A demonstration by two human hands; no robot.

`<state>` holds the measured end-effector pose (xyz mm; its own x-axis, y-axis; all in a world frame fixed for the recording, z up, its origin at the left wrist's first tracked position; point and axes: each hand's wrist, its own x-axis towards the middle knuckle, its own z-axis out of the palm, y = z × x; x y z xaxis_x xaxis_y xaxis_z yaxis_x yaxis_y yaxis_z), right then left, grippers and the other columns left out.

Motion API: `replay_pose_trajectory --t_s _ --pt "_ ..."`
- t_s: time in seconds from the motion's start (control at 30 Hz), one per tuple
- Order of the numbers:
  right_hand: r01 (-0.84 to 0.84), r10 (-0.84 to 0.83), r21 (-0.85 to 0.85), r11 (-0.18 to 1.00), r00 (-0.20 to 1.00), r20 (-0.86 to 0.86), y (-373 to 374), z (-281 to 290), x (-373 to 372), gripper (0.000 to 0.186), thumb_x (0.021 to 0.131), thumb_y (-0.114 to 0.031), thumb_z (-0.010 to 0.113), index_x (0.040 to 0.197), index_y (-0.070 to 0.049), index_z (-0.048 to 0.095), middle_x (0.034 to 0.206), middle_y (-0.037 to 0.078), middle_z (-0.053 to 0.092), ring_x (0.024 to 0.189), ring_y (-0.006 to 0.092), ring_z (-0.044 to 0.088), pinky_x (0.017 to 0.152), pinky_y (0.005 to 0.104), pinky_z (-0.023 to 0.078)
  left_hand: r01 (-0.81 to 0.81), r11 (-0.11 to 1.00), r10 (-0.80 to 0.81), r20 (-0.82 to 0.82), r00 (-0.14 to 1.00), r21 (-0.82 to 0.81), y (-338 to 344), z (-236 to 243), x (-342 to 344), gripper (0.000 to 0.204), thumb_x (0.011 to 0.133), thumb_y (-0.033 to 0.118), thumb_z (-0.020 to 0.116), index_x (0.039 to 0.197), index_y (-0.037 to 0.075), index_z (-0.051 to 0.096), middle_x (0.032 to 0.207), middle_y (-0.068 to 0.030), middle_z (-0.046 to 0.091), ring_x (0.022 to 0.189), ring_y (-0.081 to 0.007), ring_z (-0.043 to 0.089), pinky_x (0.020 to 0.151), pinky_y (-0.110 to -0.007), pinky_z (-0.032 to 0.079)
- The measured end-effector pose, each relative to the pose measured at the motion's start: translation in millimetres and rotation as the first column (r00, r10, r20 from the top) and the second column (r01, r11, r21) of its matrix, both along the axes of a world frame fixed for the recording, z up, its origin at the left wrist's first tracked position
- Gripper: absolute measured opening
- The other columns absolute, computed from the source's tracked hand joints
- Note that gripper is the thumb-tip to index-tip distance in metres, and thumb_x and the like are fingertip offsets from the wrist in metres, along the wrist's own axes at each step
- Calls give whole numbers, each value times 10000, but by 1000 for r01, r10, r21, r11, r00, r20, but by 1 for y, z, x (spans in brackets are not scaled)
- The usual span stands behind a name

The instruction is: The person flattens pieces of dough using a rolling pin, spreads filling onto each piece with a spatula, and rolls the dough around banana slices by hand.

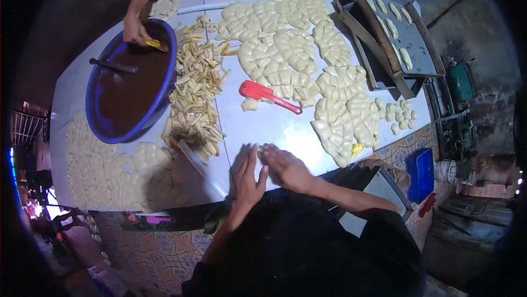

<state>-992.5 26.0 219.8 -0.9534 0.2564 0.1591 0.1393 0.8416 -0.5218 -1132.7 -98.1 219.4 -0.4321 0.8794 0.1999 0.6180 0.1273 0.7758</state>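
At the near edge of the white table, both my hands meet low over the surface. My left hand (250, 182) stands on its edge with straight fingers and the thumb apart. My right hand (286, 168) lies palm down beside it, its fingers closed over a small pale piece of dough (260, 151), mostly hidden between the fingertips. Beyond them lies a red plastic scraper (269, 96) with a long handle. Pieces of cut dough (274, 58) cover the table behind it, and more dough (346, 124) lies to the right. Left of my hands is a heap of sliced banana strips (193, 97).
A blue basin (93, 113) holds brown paste and a dark-handled utensil (113, 66). Another person's hand (134, 29) holds something yellow at its rim. Stacked metal trays (411, 36) with shaped dough stand at the right. Flattened dough (118, 171) covers the left near side.
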Motion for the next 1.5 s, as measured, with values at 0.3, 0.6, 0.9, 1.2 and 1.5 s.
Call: replay_pose_trajectory --t_s 0.3,0.6,0.9,1.2,1.5 --pt "-40 -17 219 975 967 253 1 -24 10 704 861 -329 646 1459 -5 469 1569 159 413 1509 298 298 1220 568 199 130 909 -288 -372 882 -396 -2 -26 8 859 930 476 593 1521 -74 300 1548 -240 402 1465 -394 332 1209 -601 155" --pt "45 -89 252 967 982 166 6 -31 28 506 891 -153 628 1373 -26 544 1453 146 557 1439 376 398 1136 614 332 -768 613 690 -348 634 -184 -94 -57 -31 688 841 146 709 1454 -27 450 1437 -284 482 1330 -455 463 1113 -503 369" --pt "145 -151 -64 987 982 -111 5 -3 43 437 848 -172 757 1250 -52 634 1221 160 645 1069 340 639 820 432 555 96 976 -147 -267 952 -195 -45 14 -16 383 822 39 655 1204 51 672 1114 -162 671 1079 -319 615 978 -454 454" --pt "246 -248 -37 969 960 -132 2 -45 43 384 772 -111 771 1126 -50 638 1029 121 618 891 341 590 788 467 466 5 988 -83 -502 861 -155 -30 -34 -13 368 770 -5 617 1127 45 690 1046 -142 623 1058 -309 578 971 -431 443" --pt "435 -429 223 872 900 -77 34 -43 -2 351 937 -349 625 1264 -231 680 1261 94 547 1139 300 494 940 488 381 -266 912 19 -614 789 -313 38 -41 -26 672 939 344 589 1525 66 414 1623 -151 324 1519 -389 226 1123 -691 204"
